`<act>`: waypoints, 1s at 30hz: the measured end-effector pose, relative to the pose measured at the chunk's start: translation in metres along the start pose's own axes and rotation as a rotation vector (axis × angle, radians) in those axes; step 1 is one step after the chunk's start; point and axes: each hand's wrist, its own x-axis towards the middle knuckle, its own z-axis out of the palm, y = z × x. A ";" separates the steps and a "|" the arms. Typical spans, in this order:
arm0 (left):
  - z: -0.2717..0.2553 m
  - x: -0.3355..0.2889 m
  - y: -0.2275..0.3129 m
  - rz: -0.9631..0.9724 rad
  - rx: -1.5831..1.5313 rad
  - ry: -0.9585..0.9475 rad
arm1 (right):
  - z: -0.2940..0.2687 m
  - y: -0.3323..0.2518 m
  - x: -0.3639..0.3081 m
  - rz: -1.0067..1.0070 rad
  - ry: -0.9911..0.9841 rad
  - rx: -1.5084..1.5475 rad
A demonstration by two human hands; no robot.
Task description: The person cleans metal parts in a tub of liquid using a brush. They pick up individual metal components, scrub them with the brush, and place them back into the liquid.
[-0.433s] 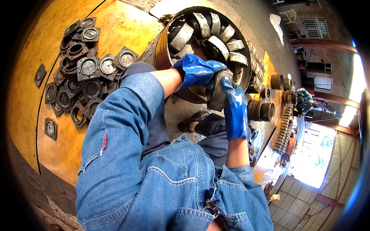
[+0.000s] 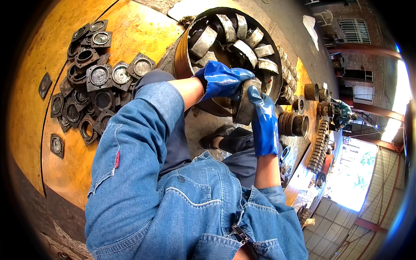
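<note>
A round tub (image 2: 184, 58) holds curved metal blocks (image 2: 227, 28) around its inside. To its left, square plates (image 2: 99, 76) lie heaped on yellow sheeting (image 2: 134, 26); at right stand ribbed cylinders (image 2: 299, 125), a person (image 2: 344, 115) beyond and a bright doorway (image 2: 351, 173). At the tub's near rim, left hand (image 2: 223, 82) and right hand (image 2: 263, 112) both close their grip around a dark part (image 2: 244, 108).

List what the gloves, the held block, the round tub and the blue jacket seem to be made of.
Gloves: probably rubber or plastic-coated, glossy blue, from the bright highlights.
Held block: likely metal, dull dark grey, with a faint worn sheen.
Round tub: probably steel, its brownish outer wall looking rusted or stained.
Blue jacket: apparently denim, matte and faded, with pale seam stitching.
</note>
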 end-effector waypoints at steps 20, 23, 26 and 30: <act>0.005 0.013 -0.057 0.198 0.189 0.048 | 0.000 -0.004 0.003 0.057 -0.058 0.126; 0.005 0.013 -0.057 0.223 0.166 0.050 | 0.000 -0.008 0.000 0.045 -0.047 0.102; 0.006 0.009 -0.041 0.136 0.106 0.010 | -0.001 -0.005 0.001 0.022 -0.023 0.089; 0.003 0.001 -0.018 0.071 0.110 -0.006 | -0.005 -0.006 0.000 0.022 -0.074 0.122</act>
